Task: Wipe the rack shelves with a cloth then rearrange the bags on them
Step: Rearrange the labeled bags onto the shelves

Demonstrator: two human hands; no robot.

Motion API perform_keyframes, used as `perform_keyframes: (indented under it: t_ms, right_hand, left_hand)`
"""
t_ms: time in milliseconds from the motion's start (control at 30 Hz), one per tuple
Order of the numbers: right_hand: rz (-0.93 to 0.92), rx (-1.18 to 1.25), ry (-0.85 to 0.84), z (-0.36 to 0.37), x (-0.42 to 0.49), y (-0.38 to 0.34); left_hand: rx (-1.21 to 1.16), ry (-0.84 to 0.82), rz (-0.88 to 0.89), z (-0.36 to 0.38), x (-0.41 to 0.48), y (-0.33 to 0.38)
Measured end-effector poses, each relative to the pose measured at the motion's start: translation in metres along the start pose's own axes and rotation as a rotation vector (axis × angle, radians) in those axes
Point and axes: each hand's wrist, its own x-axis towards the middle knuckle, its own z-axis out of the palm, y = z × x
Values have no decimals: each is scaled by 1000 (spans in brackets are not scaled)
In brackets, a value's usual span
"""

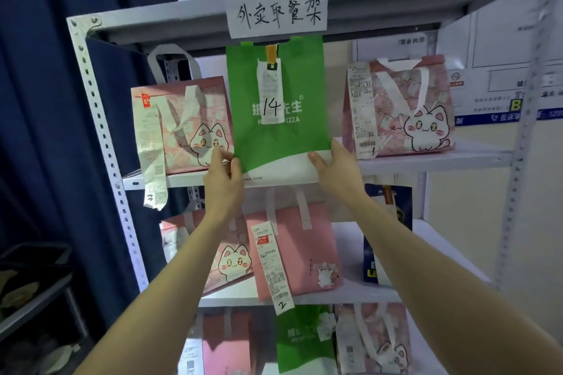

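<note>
Three bags on the rack's upper shelf (432,163): one green bag (283,137) (receipt marked 14) at the front edge, between two pink cat bags (182,128). Just above its top, a handwritten sign (277,14). Pinched at the lower left corner by the left hand (224,179), gripped at the lower right by the right hand (333,170), arms raised.

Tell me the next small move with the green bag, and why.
Probably push the green bag back and set it down on the shelf. The left hand and right hand grip its lower corners, its bottom hangs over the shelf's front edge, and it is held between the left pink bag and the right pink bag.
</note>
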Motion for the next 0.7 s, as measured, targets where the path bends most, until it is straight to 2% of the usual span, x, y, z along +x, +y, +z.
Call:
perform_keyframes:
  t_ms: [133, 267, 433, 700]
  right_hand:
    - [36, 91, 61, -10, -43, -18]
    - [126, 89, 164, -35, -93, -8]
    - [205, 43, 261, -86, -163, 36]
    - [366, 21, 342, -176, -248, 132]
  left_hand:
    - [-109, -38, 14, -22, -35, 3]
    - [-215, -111, 13, -12, -78, 4]
    - [-221, -264, 52, 26, -146, 19]
    - [-159, -634, -41, 113, -245, 39]
